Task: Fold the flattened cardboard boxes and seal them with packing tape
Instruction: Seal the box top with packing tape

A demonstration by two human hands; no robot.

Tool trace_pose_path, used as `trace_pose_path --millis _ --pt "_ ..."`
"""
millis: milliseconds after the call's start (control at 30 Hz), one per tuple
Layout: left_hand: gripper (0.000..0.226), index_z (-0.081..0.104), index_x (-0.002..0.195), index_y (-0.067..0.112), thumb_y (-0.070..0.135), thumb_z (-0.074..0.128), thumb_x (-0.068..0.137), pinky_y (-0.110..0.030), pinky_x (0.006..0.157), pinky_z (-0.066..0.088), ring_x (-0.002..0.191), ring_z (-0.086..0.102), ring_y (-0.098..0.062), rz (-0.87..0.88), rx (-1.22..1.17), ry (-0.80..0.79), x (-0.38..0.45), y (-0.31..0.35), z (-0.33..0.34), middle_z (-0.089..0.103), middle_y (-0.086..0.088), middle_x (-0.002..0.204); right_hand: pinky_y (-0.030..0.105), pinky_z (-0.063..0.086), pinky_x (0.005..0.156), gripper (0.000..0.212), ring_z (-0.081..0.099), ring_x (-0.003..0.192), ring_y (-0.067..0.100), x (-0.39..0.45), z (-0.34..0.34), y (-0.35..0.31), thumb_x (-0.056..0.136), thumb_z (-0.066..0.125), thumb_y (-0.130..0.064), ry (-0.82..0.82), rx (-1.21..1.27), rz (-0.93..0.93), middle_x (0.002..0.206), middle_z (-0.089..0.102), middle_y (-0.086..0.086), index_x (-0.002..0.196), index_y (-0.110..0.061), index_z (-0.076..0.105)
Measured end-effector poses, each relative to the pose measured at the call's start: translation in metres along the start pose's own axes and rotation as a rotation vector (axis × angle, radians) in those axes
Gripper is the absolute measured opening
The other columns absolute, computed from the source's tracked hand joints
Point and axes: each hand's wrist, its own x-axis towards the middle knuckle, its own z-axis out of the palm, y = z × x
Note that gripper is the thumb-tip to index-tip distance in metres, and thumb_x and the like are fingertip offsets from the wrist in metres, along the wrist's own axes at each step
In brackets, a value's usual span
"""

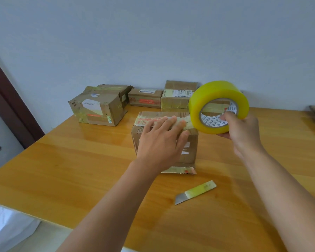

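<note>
a person's left hand [162,140] lies flat, fingers straight, on the top of a small brown cardboard box [187,151] standing near the middle of a yellow wooden table [80,170], pressing a strip of clear tape [182,122] along the box's top. the right hand [242,130] grips a large yellow roll of packing tape [216,104], fingers curled through its white printed core, and holds it raised just off the box's upper right corner. the roll stands on edge, its open core facing the camera, and the tape strip runs left from it across the box top, so the strip's long axis lies left to right. the box is closed; what it holds cannot be seen.

a bare utility blade with a yellowish taped handle [195,192] lies on the table near the box's right corner, apart from it, its metal tip pointing near and left. at the far side, against the pale wall, sit other taped cartons: a battered large brown carton with white labels [98,108] at far left, one end flap standing open, a low flat brown box with red print [145,99] beside it, and a stacked brown box with a barcode label [176,99] partly hidden behind the roll. a dark brown door frame [9,99] runs down the left edge.
</note>
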Motion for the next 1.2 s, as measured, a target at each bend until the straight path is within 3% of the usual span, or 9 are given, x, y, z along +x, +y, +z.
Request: trace_pose_path --millis 167,333,467,667,800,933,1100,1200 --pt "0.07 0.044 0.148 0.021 0.057 0.006 0.101 -0.034 0.122 0.007 0.151 0.019 -0.015 0.043 -0.014 -0.017 0.005 0.01 -0.001 0.034 0.004 0.159 0.04 0.06 0.064 0.015 0.068 0.085 0.024 0.002 -0.004 0.005 0.086 0.063 -0.009 0.008 0.005 0.01 0.092 0.069 0.006 0.095 -0.02 0.068" --pt "0.071 0.032 0.153 0.022 0.063 0.013 0.098 -0.035 0.119 0.017 0.147 0.029 -0.016 0.047 0.006 -0.055 0.005 0.016 0.001 0.038 0.0 0.157 0.043 0.06 0.07 0.016 0.068 0.085 0.022 0.0 -0.006 0.015 0.087 0.063 -0.009 0.003 0.047 0.037 0.086 0.07 0.001 0.084 -0.024 0.069" --pt "0.063 0.043 0.148 0.022 0.058 0.019 0.103 -0.038 0.115 0.027 0.14 0.039 -0.018 0.057 0.055 -0.005 0.006 0.014 0.004 0.049 0.002 0.148 0.045 0.061 0.074 0.014 0.069 0.09 0.023 -0.002 -0.007 0.027 0.087 0.065 -0.011 -0.023 0.09 0.102 0.089 0.072 0.001 0.087 -0.024 0.07" --pt "0.064 0.032 0.154 0.017 0.054 0.019 0.103 -0.035 0.122 0.004 0.152 0.012 -0.013 0.044 0.013 -0.088 0.011 0.027 -0.002 0.025 0.002 0.163 0.039 0.061 0.065 0.011 0.071 0.082 0.029 -0.009 -0.008 0.04 0.091 0.062 -0.008 -0.042 0.154 0.15 0.093 0.072 0.009 0.094 -0.017 0.068" --pt "0.067 0.029 0.154 0.018 0.06 0.026 0.102 -0.033 0.119 0.017 0.147 0.028 -0.015 0.026 0.005 -0.068 0.014 0.028 -0.002 0.036 0.002 0.158 0.034 0.054 0.055 0.005 0.072 0.064 0.034 -0.014 -0.009 0.05 0.092 0.063 -0.016 -0.086 0.07 0.167 0.084 0.073 0.01 0.094 -0.019 0.067" --pt "0.065 0.029 0.153 0.02 0.06 0.024 0.102 -0.033 0.113 0.025 0.138 0.037 -0.018 0.001 0.101 -0.047 0.012 0.028 0.003 0.042 0.004 0.15 0.028 0.048 0.047 0.005 0.07 0.058 0.031 -0.018 -0.009 0.055 0.093 0.062 -0.018 -0.105 0.039 0.164 0.077 0.073 0.009 0.094 -0.019 0.067" --pt "0.061 0.032 0.153 0.02 0.054 0.026 0.103 -0.034 0.118 0.018 0.145 0.029 -0.016 -0.03 0.063 -0.055 0.013 0.027 0.002 0.035 0.003 0.158 0.029 0.049 0.044 0.007 0.066 0.049 0.03 -0.016 -0.013 0.06 0.092 0.061 -0.01 -0.044 0.02 0.126 0.072 0.068 0.013 0.088 -0.012 0.066" --pt "0.061 0.028 0.155 0.024 0.053 0.023 0.102 -0.034 0.121 0.012 0.15 0.02 -0.012 -0.047 0.047 -0.067 0.011 0.011 -0.001 0.026 0.004 0.163 0.03 0.048 0.042 0.008 0.063 0.048 0.028 -0.013 -0.013 0.068 0.093 0.06 -0.012 -0.051 -0.029 0.114 0.073 0.067 0.013 0.097 -0.007 0.065"
